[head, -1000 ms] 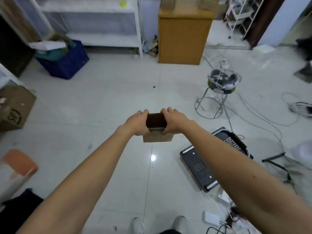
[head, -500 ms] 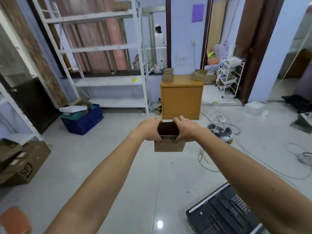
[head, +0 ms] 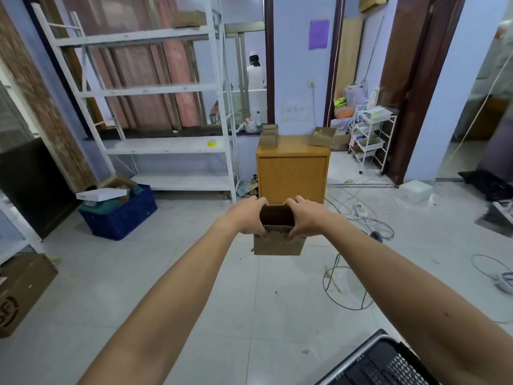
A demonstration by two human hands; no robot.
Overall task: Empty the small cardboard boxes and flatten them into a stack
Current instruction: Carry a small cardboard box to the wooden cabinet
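The small cardboard box (head: pixel 278 244) is held in the air at arm's length over the pale tiled floor (head: pixel 166 273), in front of a wooden cabinet (head: pixel 291 173). Its top is open and shows a dark inside. The near wall shows a corrugated edge along its top, and plain brown card hangs below it towards the camera. The left hand (head: pixel 245 218) grips the box's left side and the right hand (head: pixel 305 219) grips its right side. The fingers of both curl over the far rim and both thumbs press on the near edge. Whether anything lies inside the box cannot be told. On the cabinet's top stand a stack of small cardboard boxes (head: pixel 269 136) at the left and an open shallow carton (head: pixel 322 136) at the right. To the cabinet's left stands white metal shelving (head: pixel 166 90), with a blue crate (head: pixel 122 215) of mixed things on the floor near its foot. A large cardboard box (head: pixel 19 290) sits at the left edge. To the cabinet's right are a white trolley (head: pixel 370 134) and loose cables (head: pixel 361 215) on the floor. A wire ring stand (head: pixel 347 284) lies nearer, below the right forearm. A black perforated thing (head: pixel 383 362) fills the lower right corner. Far behind the shelving a person in white (head: pixel 255 75) stands facing away.
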